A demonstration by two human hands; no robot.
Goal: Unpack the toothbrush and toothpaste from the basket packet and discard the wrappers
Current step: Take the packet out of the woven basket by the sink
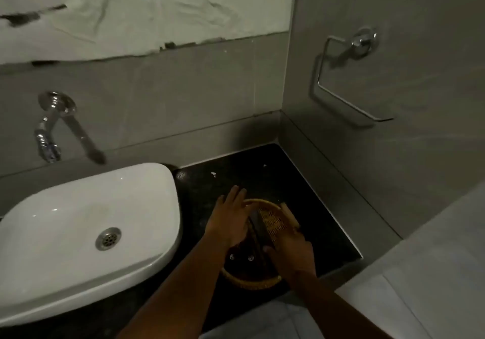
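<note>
Dim bathroom, black counter (309,189); nearest, woven basket (249,283) holding dark packets (256,229); right hand (291,254) pinches one packet's near end, left hand (231,220) lies flat-fingered, gripping nothing; best to steady the rim and lift straight up; no print legible; beyond, white basin (78,215), wall tap (52,126), towel ring (349,81).

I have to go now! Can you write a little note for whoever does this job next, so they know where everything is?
Left hand: open, resting on the far left rim of the basket.
Right hand: in the basket, closing on a dark packet; grip not clear.
Basket sits on the dark counter, right of the sink.
Done: nothing visibly unpacked.
Left: take out the packet, unwrap toothbrush and toothpaste, bin the wrappers. No bin in view.
</note>
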